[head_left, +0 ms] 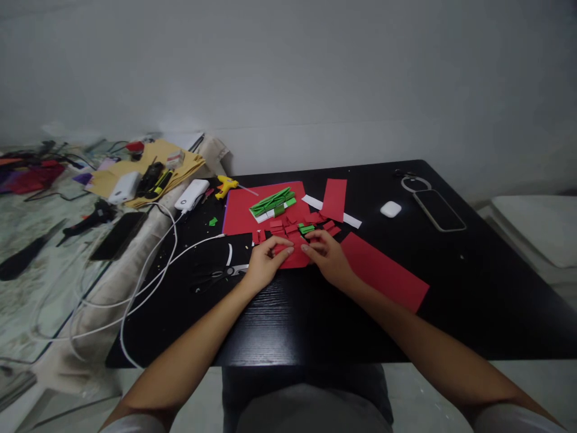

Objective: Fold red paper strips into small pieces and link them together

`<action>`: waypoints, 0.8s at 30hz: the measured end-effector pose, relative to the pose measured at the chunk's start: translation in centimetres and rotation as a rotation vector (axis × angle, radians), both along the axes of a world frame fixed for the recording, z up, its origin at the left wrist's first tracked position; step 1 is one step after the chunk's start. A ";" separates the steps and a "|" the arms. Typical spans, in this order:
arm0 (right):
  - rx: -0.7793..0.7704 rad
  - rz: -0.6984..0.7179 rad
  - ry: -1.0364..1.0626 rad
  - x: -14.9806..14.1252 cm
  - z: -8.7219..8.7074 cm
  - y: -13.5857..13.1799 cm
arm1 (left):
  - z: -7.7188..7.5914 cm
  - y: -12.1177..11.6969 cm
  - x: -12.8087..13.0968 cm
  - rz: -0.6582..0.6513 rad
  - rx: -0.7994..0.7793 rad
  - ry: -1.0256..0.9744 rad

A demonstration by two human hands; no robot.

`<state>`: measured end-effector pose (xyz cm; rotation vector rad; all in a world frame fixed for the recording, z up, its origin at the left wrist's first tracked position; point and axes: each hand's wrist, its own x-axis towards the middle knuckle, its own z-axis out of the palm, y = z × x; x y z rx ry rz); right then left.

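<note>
My left hand (265, 260) and my right hand (328, 257) meet over a piece of red paper (296, 258) near the middle of the table. Both thumbs press on it, with the fingers curled around its sides. Just beyond lie several small folded red paper pieces (276, 226) and a few green ones (307, 229). Farther back, a bundle of long folded green paper strips (273, 202) rests on a large red sheet (237, 218). Left of my left hand are scissors (232, 271), their handles dark against the tabletop.
On the black table (279, 325) are a red sheet (387, 270), a red rectangle (334, 198), a yellow glue gun (226, 187), a white power bank (192, 195), a white earbud case (390, 208) and a phone (439, 210). White cables (155, 279) trail over the left edge.
</note>
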<state>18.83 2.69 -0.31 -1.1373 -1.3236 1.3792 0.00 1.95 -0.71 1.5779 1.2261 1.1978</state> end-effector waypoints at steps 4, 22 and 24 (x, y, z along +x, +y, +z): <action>0.041 0.009 -0.046 0.2 -0.3 0.1 | 0.0 0.0 0.0 0.006 0.008 0.015; 0.038 0.052 -0.082 0.4 -0.3 0.4 | -0.3 -0.2 -0.3 0.004 0.053 0.046; 0.022 0.066 -0.088 0.4 -0.2 0.3 | -0.5 -0.2 -0.2 -0.008 0.038 -0.003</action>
